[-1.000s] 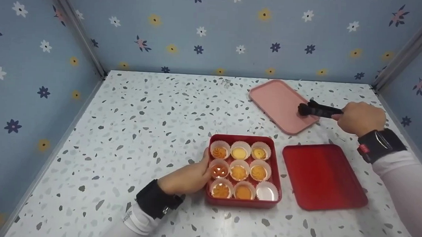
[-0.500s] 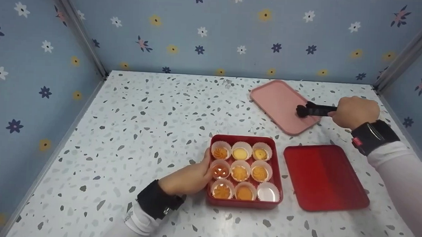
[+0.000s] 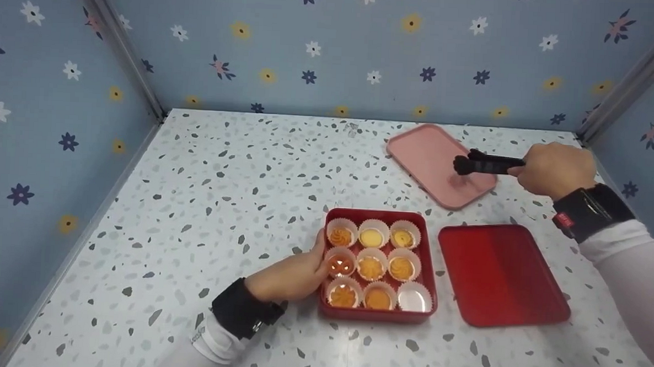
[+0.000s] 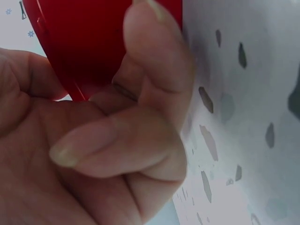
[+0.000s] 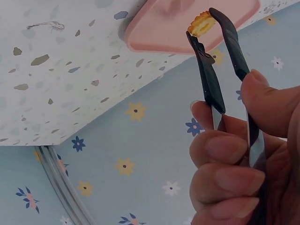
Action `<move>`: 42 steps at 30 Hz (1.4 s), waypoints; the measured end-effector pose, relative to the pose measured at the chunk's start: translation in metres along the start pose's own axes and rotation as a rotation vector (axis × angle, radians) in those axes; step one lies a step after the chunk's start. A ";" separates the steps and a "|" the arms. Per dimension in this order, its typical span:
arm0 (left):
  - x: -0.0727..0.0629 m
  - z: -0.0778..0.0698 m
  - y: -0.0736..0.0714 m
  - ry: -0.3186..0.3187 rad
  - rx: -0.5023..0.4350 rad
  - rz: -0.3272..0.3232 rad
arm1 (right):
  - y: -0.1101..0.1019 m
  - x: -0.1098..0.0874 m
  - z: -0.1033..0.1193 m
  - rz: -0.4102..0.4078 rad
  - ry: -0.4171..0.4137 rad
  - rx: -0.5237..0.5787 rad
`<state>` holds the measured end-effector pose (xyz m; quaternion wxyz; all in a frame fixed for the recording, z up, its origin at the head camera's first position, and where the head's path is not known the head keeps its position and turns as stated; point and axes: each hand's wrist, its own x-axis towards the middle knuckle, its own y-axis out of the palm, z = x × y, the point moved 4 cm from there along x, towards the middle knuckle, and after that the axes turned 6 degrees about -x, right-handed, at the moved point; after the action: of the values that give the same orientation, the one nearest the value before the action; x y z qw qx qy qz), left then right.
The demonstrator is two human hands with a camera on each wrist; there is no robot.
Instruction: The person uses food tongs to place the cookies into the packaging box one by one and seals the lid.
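Observation:
My right hand (image 3: 559, 169) grips black-tipped tongs (image 3: 490, 163) above the pink tray (image 3: 425, 154). In the right wrist view, the tong tips pinch a small golden cookie (image 5: 201, 23) with a ridged edge. My left hand (image 3: 295, 276) holds the left side of a red square box (image 3: 376, 315); in the left wrist view, its fingers (image 4: 159, 61) curl near the red wall. Inside the box sit several white paper cups with golden cookies or tarts. The front-right paper cup (image 3: 414, 299) shows no cookie.
A flat red lid (image 3: 505, 277) lies to the right of the box, below my right forearm. The speckled white table (image 3: 222, 190) meets flower-patterned blue panels (image 3: 360, 52) at the back and sides.
The tongs rise off the pink tray and shift slightly left, with a shadow now showing below their tips. The left hand and box stay in place.

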<state>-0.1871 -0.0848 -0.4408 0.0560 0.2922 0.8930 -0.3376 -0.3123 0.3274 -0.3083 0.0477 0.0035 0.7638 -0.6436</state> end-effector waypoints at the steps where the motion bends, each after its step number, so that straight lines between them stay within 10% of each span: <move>1: 0.000 0.000 0.000 0.000 -0.004 0.000 | -0.002 -0.001 0.001 0.007 -0.004 0.003; 21: 0.000 -0.002 0.001 0.015 0.001 -0.005 | -0.039 -0.095 0.048 -0.139 -0.169 -0.046; 42: 0.000 -0.002 0.001 0.068 -0.007 -0.002 | -0.035 -0.166 0.112 -0.087 -0.499 -0.139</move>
<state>-0.1867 -0.0830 -0.4398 0.0263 0.3023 0.8960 -0.3243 -0.1416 0.2210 -0.2797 0.2072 -0.1916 0.7703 -0.5719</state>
